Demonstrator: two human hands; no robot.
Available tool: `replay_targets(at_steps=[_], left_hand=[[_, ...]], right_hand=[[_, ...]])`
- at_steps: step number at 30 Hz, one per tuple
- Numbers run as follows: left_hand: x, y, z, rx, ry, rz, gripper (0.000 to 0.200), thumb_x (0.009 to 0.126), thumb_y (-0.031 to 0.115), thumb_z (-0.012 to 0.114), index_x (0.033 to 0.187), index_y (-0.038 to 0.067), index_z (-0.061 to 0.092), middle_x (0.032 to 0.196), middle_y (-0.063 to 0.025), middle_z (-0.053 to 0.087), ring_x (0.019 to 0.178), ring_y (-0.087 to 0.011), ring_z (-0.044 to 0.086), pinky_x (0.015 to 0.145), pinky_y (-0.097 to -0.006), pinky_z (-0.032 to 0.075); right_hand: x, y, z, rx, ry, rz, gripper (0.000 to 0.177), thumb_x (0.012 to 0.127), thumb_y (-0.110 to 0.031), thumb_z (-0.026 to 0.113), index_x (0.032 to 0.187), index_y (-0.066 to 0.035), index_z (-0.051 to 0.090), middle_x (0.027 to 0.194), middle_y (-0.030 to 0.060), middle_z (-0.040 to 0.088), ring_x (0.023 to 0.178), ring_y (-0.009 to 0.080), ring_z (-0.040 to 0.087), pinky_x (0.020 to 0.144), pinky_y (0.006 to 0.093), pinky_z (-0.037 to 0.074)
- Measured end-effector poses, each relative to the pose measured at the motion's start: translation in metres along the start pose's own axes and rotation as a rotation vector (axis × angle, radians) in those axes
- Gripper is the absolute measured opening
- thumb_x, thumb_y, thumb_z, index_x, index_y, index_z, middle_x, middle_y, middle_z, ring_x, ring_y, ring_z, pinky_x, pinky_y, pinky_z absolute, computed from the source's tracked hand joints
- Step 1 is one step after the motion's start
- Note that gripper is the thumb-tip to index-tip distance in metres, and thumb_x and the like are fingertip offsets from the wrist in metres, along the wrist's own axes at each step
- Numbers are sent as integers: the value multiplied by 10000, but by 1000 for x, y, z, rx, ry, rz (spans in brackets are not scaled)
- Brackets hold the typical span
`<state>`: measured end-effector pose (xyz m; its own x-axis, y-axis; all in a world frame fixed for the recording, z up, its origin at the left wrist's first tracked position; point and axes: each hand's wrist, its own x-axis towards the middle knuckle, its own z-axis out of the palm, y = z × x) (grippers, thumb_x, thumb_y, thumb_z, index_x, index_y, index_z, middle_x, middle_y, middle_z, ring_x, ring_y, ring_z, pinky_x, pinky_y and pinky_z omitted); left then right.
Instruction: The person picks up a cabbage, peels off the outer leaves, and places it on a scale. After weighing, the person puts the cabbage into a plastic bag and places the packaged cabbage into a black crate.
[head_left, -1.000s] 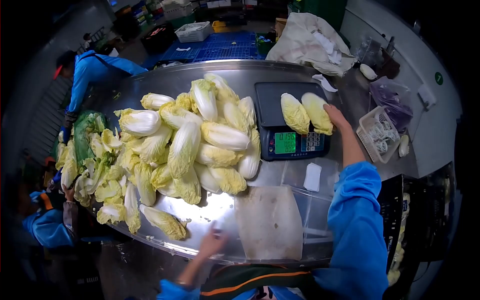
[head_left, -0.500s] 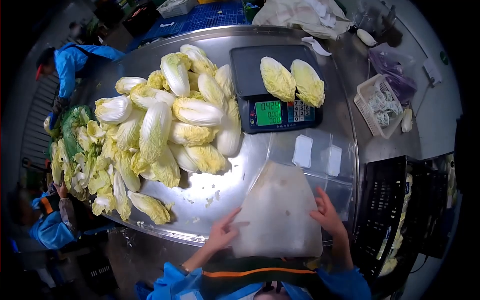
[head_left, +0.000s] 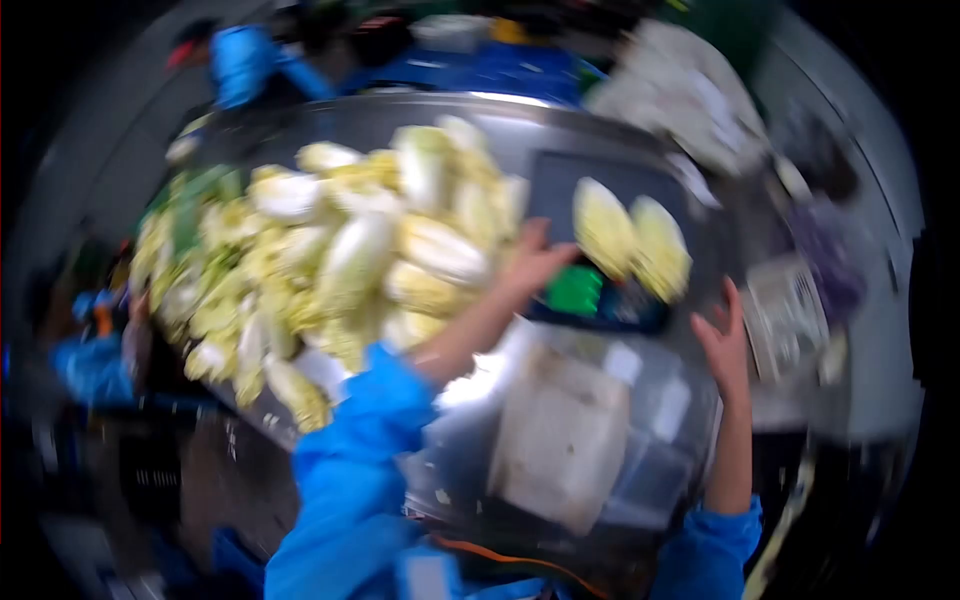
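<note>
My left hand (head_left: 538,264) reaches over the near left corner of the digital scale (head_left: 560,172), fingers apart and holding nothing. Two pale yellow napa cabbages, a left one (head_left: 603,230) and a right one (head_left: 661,248), lie side by side on the scale. To the right of the scale, my right hand (head_left: 724,335) is raised with its fingers spread, apart from the cabbages. Part of the green display (head_left: 575,290) shows beside my left hand, its digits blurred. A whitish flat board or sheet (head_left: 562,435) rests on the metal table below the scale.
A big heap of napa cabbages (head_left: 355,262) covers the table's left side. Clear plastic bags with white labels (head_left: 655,440) lie right of the sheet. A white basket (head_left: 788,315) stands at the right. Other people in blue (head_left: 243,65) are at the left.
Both hands have moved from beside the whitish sheet up toward the scale, the left at its left corner, the right at its right side. The view has shifted and blurred.
</note>
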<state>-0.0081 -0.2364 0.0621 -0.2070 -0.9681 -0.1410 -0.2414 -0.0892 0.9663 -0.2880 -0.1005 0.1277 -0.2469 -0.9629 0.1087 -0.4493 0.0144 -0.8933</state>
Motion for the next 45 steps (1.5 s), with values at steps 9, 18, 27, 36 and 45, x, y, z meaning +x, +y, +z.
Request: replay_targets(at_steps=[9, 18, 27, 36, 45], left_hand=[[72, 4, 61, -105, 86, -20, 851, 682, 219, 705, 1328, -35, 213, 1103, -209, 554, 981, -277, 582, 835, -341, 480], [-209, -47, 44, -598, -108, -170, 828, 769, 117, 649, 1399, -9, 125, 1343, -193, 339, 1229, -273, 385, 1012, -369, 325], [-276, -112, 45, 645, -163, 289, 768, 767, 234, 663, 1356, -33, 248, 1328, -288, 317, 1174, -431, 358, 982, -431, 316], [-208, -187, -29, -499, -286, -616, 348, 918, 251, 489, 1151, -3, 539, 1063, -97, 595, 904, -161, 579, 767, -290, 484], [-196, -174, 37, -498, -442, -420, 472, 856, 278, 603, 1235, 23, 485, 1063, -116, 593, 929, -162, 558, 800, -322, 467]], right_hand=[[93, 57, 74, -432, 123, -356, 708, 720, -204, 707, 1328, -67, 371, 1296, 197, 429, 1200, 316, 419, 958, 389, 375], [-172, 59, 115, 1305, 331, 505, 509, 898, -185, 477, 1346, -23, 299, 1322, 104, 433, 1222, 244, 413, 1018, 393, 333], [-248, 57, 93, -374, 159, 400, 750, 753, -237, 697, 1346, -9, 299, 1274, 195, 389, 1182, 319, 376, 965, 398, 334], [-147, 94, 60, 164, -391, 457, 608, 817, -288, 617, 1352, -131, 376, 1296, 198, 412, 1181, 290, 432, 972, 378, 362], [-149, 112, 116, -255, -273, 244, 616, 846, -365, 570, 1379, -169, 332, 1431, 317, 65, 1350, 410, 91, 1085, 407, 180]])
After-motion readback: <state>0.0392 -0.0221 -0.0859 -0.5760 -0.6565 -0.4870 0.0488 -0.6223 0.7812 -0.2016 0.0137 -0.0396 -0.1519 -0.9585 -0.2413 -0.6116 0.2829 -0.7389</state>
